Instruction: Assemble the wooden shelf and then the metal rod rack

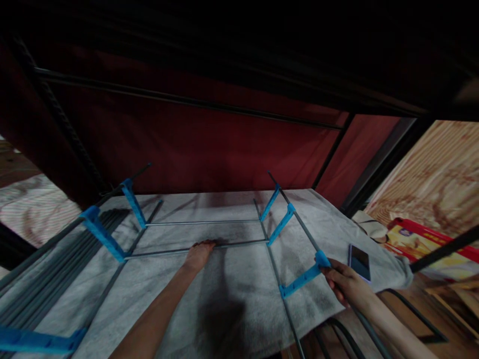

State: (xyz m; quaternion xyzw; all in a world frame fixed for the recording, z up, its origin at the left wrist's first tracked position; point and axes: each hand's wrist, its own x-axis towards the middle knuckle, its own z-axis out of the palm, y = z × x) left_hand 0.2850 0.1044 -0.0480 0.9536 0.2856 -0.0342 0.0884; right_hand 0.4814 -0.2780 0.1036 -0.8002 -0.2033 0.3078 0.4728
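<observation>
A partly joined frame of grey metal rods and blue plastic connectors lies on a grey cloth (239, 284). My left hand (200, 253) is closed over the nearer crossbar rod (239, 244), near its middle. At the right side, my right hand (346, 284) pinches the upper end of a blue connector (305, 280), where it meets the upper side rod (307, 232). Two more blue connectors, a middle one (280, 225) and a far one (270, 203), stand farther along that side. On the left side are other blue connectors (105, 237), tilted outward.
Several loose grey rods (63, 269) lie bundled at the left. A phone (359, 263) rests near the cloth's right edge. Dark posts and a red fabric panel (209, 144) rise behind. A red and yellow box (430, 244) stands at the right.
</observation>
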